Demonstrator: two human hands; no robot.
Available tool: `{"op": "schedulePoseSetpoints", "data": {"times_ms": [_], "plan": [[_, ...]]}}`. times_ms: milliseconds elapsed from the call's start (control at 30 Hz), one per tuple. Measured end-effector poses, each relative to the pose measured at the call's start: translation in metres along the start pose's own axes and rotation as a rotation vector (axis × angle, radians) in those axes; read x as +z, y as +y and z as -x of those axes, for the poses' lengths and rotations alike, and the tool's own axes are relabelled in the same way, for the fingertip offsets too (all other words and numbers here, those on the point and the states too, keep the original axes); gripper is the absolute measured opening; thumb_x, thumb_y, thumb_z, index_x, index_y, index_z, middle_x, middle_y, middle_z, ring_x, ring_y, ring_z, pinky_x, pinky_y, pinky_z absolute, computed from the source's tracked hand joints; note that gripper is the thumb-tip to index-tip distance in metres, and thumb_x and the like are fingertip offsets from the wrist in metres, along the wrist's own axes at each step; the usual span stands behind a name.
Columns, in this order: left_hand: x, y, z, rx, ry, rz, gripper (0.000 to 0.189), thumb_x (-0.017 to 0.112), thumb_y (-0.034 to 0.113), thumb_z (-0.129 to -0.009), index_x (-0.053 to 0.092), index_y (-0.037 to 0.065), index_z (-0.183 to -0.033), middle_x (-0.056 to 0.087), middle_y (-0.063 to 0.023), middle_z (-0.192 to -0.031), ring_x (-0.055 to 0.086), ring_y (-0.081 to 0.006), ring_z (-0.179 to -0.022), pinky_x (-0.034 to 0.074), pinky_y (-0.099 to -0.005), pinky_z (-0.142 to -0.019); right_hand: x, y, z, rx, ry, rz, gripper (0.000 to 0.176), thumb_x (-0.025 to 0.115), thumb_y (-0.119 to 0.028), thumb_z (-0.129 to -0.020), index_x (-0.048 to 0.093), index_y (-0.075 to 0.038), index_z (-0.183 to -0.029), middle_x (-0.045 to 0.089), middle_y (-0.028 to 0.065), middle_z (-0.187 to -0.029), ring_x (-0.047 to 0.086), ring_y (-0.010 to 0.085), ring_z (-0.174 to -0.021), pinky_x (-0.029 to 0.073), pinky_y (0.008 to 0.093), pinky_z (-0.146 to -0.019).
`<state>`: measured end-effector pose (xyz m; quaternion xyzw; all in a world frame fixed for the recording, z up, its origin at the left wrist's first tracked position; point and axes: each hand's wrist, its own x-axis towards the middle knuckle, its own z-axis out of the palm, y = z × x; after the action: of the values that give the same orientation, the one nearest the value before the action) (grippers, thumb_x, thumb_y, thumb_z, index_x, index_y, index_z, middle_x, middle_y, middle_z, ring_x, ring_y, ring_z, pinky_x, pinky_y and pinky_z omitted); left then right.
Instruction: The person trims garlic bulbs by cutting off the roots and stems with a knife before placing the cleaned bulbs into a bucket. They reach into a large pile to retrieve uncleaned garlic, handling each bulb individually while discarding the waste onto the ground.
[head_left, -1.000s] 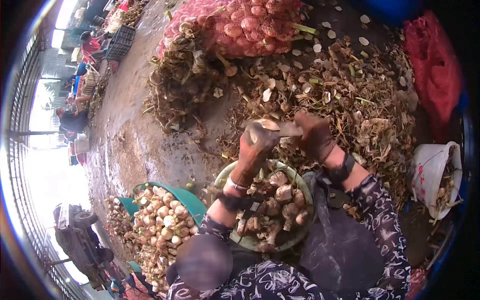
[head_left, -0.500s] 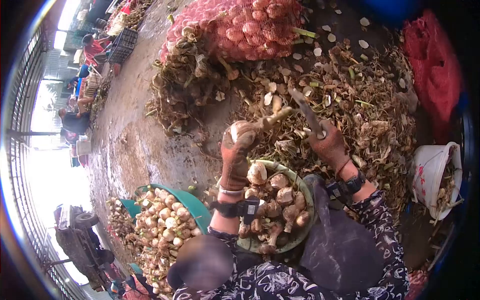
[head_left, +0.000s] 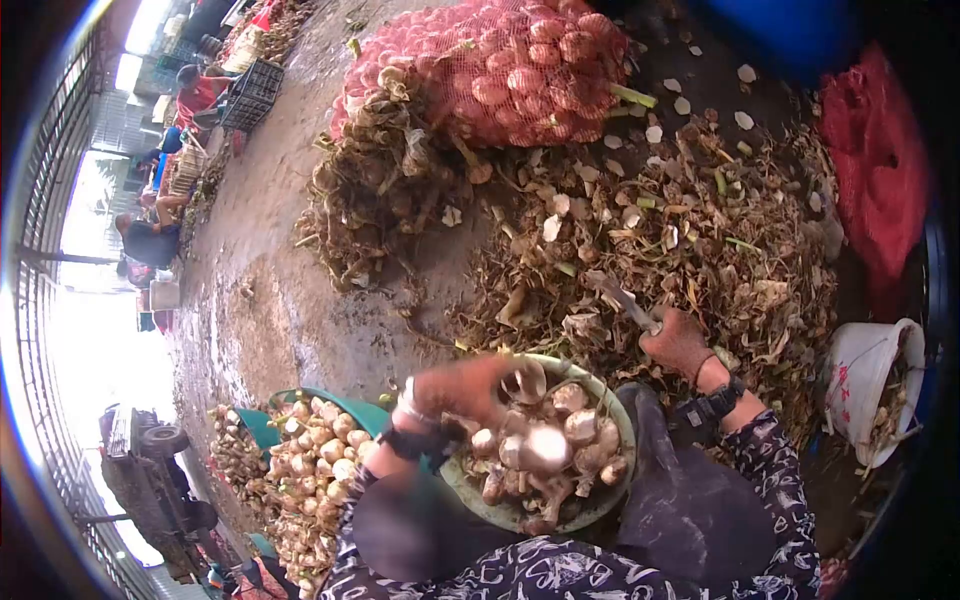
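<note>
My left hand (head_left: 465, 388), in a brown glove, is over a pale green basin (head_left: 630, 430) of garlic bulbs (head_left: 582, 427). Motion smears its fingers, so I cannot make out whether they hold anything. A blurred, bright white bulb (head_left: 547, 448) shows just below the fingers, above the others. My right hand (head_left: 676, 340), also gloved, is wrapped round the handle of a knife (head_left: 622, 302). Its dark blade points up and left over a heap of dry stalks and peelings (head_left: 740, 260).
A red mesh sack of garlic (head_left: 500, 75) lies ahead, beside bundled dry garlic (head_left: 375, 190). Left of the basin, trimmed bulbs (head_left: 320, 450) are piled by a green container (head_left: 365, 412). A white bucket (head_left: 860, 380) stands at right. Several people sit far left.
My left hand has dropped from ahead of the basin to over it; the long-stemmed garlic bulb it held up is no longer seen in its grip. The knife hand has lowered slightly.
</note>
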<state>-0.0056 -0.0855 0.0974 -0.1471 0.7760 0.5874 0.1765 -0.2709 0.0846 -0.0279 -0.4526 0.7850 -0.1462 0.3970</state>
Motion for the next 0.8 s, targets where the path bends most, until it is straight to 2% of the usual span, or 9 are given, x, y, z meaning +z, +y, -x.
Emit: {"op": "schedulePoseSetpoints", "data": {"times_ms": [167, 233, 300, 467, 533, 633, 667, 700, 800], "plan": [[-0.105, -0.074, -0.085, 0.000, 0.906, -0.724, 0.053, 0.073, 0.020, -0.072, 0.052, 0.011, -0.119, 0.050, -0.0196, -0.125, 0.055, -0.0357, -0.109, 0.049, -0.0412, -0.084, -0.004, -0.019, -0.010, 0.101, -0.009, -0.085, 0.037, 0.061, -0.028, -0.070, 0.063, 0.000, -0.094, 0.063, 0.0226, -0.078, 0.061, 0.0407, -0.078, 0.050, 0.0452, -0.067], [-0.154, -0.117, -0.130, -0.222, 0.851, -1.057, 0.046, 0.068, 0.021, -0.075, 0.053, 0.013, -0.118, 0.055, -0.0207, -0.116, 0.057, -0.0344, -0.105, 0.049, -0.0405, -0.080, -0.001, -0.021, -0.011, 0.116, -0.091, -0.016, 0.040, 0.062, -0.029, -0.070, 0.063, 0.000, -0.098, 0.063, 0.0241, -0.085, 0.062, 0.0394, -0.082, 0.050, 0.0446, -0.071], [-0.190, -0.142, -0.161, -0.549, 0.592, -0.996, 0.045, 0.054, 0.019, -0.084, 0.046, 0.009, -0.128, 0.058, -0.0172, -0.115, 0.058, -0.0367, -0.101, 0.050, -0.0426, -0.080, 0.011, -0.004, -0.014, 0.078, -0.001, -0.011, 0.040, 0.062, -0.028, -0.071, 0.062, 0.000, -0.100, 0.063, 0.0240, -0.087, 0.062, 0.0380, -0.082, 0.050, 0.0441, -0.072], [-0.187, -0.211, -0.177, -0.563, 0.941, -1.093, 0.035, 0.048, 0.023, -0.088, 0.056, 0.011, -0.119, 0.061, -0.0164, -0.115, 0.062, -0.0329, -0.095, 0.050, -0.0435, -0.073, -0.006, -0.010, -0.010, 0.156, -0.051, -0.062, 0.034, 0.061, -0.025, -0.072, 0.063, 0.000, -0.095, 0.061, 0.0221, -0.075, 0.062, 0.0374, -0.072, 0.049, 0.0442, -0.066], [-0.188, -0.201, -0.164, -0.587, 1.016, -0.879, 0.060, 0.068, 0.046, -0.070, 0.055, 0.010, -0.117, 0.060, -0.0199, -0.110, 0.062, -0.0355, -0.095, 0.051, -0.0449, -0.076, 0.006, 0.004, -0.013, 0.049, 0.095, -0.077, 0.026, 0.061, -0.023, -0.071, 0.062, -0.001, -0.083, 0.057, 0.0202, -0.063, 0.058, 0.0395, -0.063, 0.048, 0.0439, -0.059], [-0.171, -0.184, -0.130, -0.391, 0.875, -0.810, 0.063, 0.069, 0.048, -0.072, 0.054, 0.008, -0.118, 0.060, -0.0203, -0.111, 0.061, -0.0381, -0.094, 0.051, -0.0455, -0.077, 0.009, -0.001, -0.016, 0.006, 0.131, -0.158, 0.023, 0.061, -0.022, -0.071, 0.059, -0.001, -0.078, 0.056, 0.0206, -0.063, 0.057, 0.0404, -0.063, 0.047, 0.0443, -0.059], [-0.157, -0.151, -0.124, -0.655, 0.713, -0.761, 0.056, 0.068, 0.044, -0.078, 0.055, 0.005, -0.115, 0.062, -0.0152, -0.108, 0.063, -0.0315, -0.093, 0.051, -0.0408, -0.078, 0.009, -0.004, -0.017, -0.001, 0.131, -0.195, 0.021, 0.061, -0.021, -0.072, 0.055, -0.001, -0.074, 0.056, 0.0209, -0.063, 0.056, 0.0412, -0.063, 0.046, 0.0447, -0.058], [-0.140, -0.138, -0.115, -0.656, 0.701, -0.766, 0.056, 0.068, 0.044, -0.078, 0.055, 0.005, -0.115, 0.062, -0.0152, -0.108, 0.063, -0.0315, -0.093, 0.051, -0.0408, -0.078, 0.006, -0.008, -0.017, 0.007, 0.129, -0.204, 0.021, 0.061, -0.021, -0.072, 0.055, -0.001, -0.074, 0.056, 0.0209, -0.063, 0.056, 0.0412, -0.063, 0.046, 0.0447, -0.058], [-0.082, -0.111, -0.085, -0.075, 0.808, 0.179, 0.039, 0.061, 0.031, -0.086, 0.058, 0.002, -0.112, 0.065, -0.0051, -0.103, 0.061, -0.0163, -0.093, 0.048, -0.0302, -0.083, -0.007, -0.027, -0.016, -0.077, 0.187, -0.184, 0.018, 0.061, -0.019, -0.073, 0.055, -0.002, -0.075, 0.055, 0.0201, -0.062, 0.056, 0.0397, -0.061, 0.045, 0.0441, -0.055]]}}
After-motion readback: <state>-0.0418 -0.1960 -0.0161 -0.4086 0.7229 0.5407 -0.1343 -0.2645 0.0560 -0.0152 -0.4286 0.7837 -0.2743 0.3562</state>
